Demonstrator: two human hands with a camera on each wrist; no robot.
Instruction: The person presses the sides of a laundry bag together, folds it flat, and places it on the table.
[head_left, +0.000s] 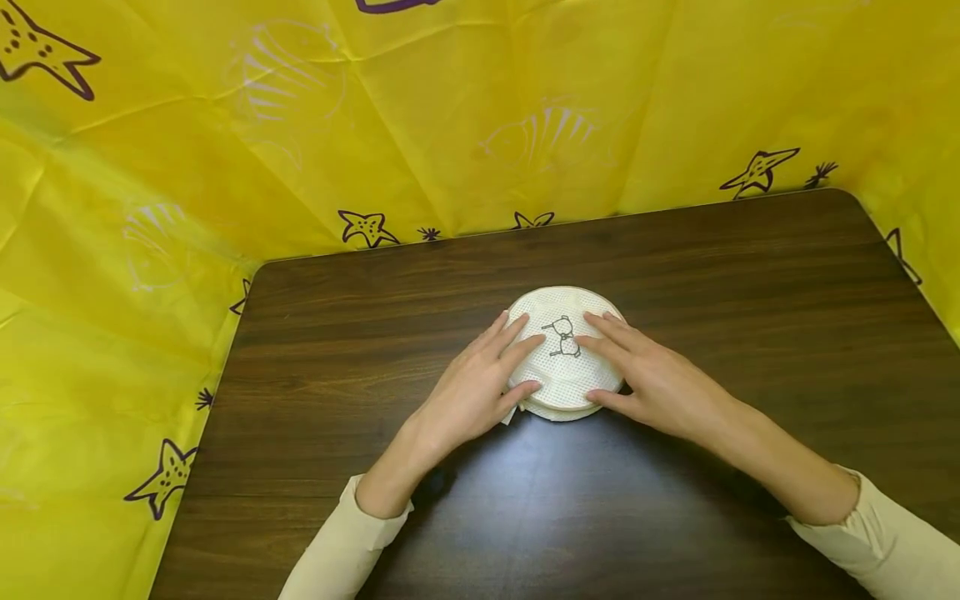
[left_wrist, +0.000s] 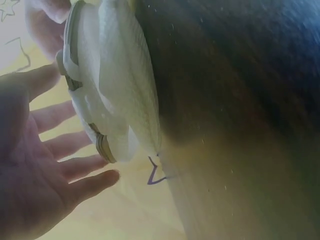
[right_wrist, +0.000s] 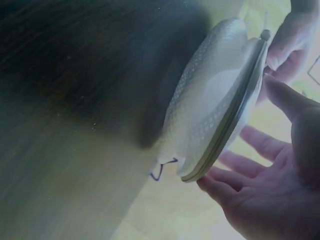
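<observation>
A round embroidery hoop (head_left: 561,379) with white mesh fabric lies flat on the dark wooden table (head_left: 375,317). A small black stitched outline (head_left: 562,337) sits near its middle. My left hand (head_left: 522,364) rests on the hoop's left side with straight fingers, thumb at the near rim. On the right side my right hand (head_left: 602,367) lies the same way. In the left wrist view the left hand (left_wrist: 50,165) is spread beside the hoop (left_wrist: 117,85). The right wrist view shows the right hand (right_wrist: 260,195) spread by the hoop's rim (right_wrist: 220,135).
A yellow sheet (head_left: 450,108) printed with purple starfish rises behind the table and hangs down at its left and right sides. The table's rounded far corners are in view. Cream sleeves (head_left: 337,550) cover both forearms.
</observation>
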